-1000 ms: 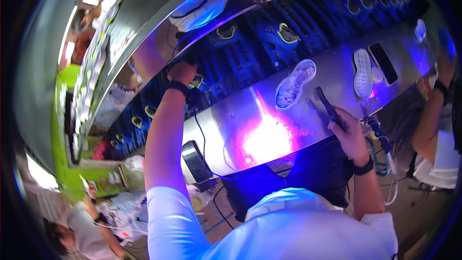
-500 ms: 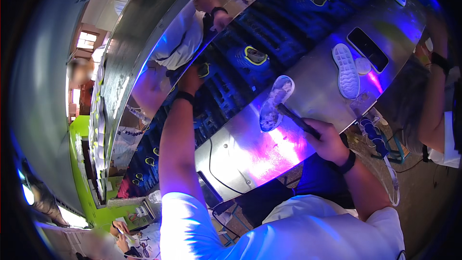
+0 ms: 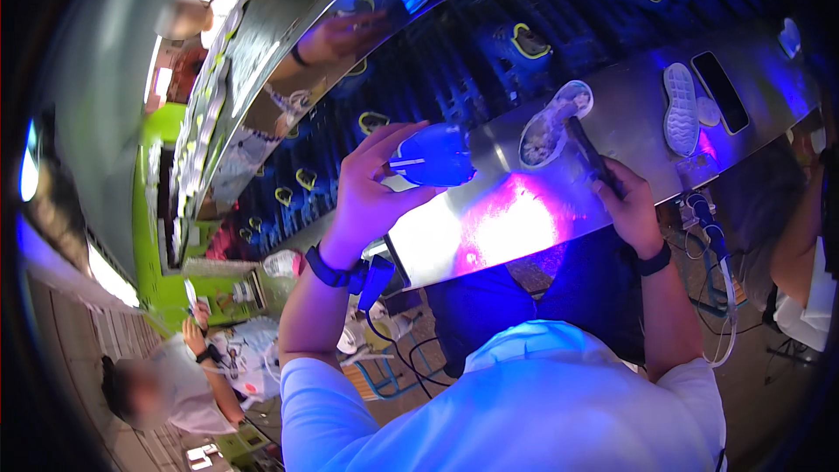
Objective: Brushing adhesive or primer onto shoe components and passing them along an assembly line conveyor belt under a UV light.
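My left hand (image 3: pixel 374 182) is raised over the near side of the bench, thumb and fingers closed round a shoe upper (image 3: pixel 434 157) that looks deep blue under the light. A dark-handled brush (image 3: pixel 585 150) is gripped in my right hand (image 3: pixel 634 210). The brush's tip reaches into a pale shoe sole (image 3: pixel 544 135), which lies on the metal bench (image 3: pixel 489 236) with its hollow side up and whitish patches inside. The bristles are too small to make out.
Beyond the bench runs a dark slatted conveyor (image 3: pixel 463 61) carrying several shoe uppers with yellow-green rims, one upper (image 3: pixel 530 41) near the middle. On the right lie a white sole (image 3: pixel 680 109) and a phone (image 3: pixel 721 92). Other people work across the conveyor and at both sides.
My left hand has come back from the conveyor with a shoe upper in it. My right hand still holds the brush at the sole. The view has shifted.
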A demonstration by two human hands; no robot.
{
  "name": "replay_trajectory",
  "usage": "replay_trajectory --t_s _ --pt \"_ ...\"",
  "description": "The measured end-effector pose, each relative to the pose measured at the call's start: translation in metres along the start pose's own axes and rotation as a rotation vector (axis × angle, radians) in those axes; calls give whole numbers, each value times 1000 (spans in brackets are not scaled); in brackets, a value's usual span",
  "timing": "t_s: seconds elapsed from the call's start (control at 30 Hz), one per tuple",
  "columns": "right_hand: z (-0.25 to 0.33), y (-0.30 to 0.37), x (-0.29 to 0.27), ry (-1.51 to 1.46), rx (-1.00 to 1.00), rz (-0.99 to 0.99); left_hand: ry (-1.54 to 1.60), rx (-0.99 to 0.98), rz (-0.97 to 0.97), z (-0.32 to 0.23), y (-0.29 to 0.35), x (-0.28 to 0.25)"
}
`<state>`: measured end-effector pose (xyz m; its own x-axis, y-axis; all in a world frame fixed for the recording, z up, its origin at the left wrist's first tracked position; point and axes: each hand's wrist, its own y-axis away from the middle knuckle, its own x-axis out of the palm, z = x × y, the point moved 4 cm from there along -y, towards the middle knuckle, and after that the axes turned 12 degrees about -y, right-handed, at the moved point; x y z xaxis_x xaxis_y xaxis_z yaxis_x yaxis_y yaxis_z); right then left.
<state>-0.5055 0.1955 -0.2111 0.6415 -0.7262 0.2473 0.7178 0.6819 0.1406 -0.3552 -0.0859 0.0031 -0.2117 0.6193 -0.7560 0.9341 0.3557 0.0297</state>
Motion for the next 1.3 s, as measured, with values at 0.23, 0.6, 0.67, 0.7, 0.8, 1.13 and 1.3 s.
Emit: replay_trajectory --t_s 0.23,0.6,0.67,0.7,0.8,1.13,1.3 --pt "-9 2 5 54 33 -17 -582 319 -23 12 -15 -7" --pt "-7 6 -1 -1 60 -28 -1036 328 196 202 -148 37" --pt "-10 5 -4 11 54 -42 -958 291 205 205 -152 41" --pt "-10 3 -2 8 23 -14 -917 346 229 216 -152 35" --pt "-12 2 -4 9 -44 0 -863 235 224 175 -168 34" --pt "-11 2 -2 -77 53 -35 -1044 551 129 96 -255 161" --pt "-15 3 -1 -140 116 19 -1111 466 249 78 -202 108"
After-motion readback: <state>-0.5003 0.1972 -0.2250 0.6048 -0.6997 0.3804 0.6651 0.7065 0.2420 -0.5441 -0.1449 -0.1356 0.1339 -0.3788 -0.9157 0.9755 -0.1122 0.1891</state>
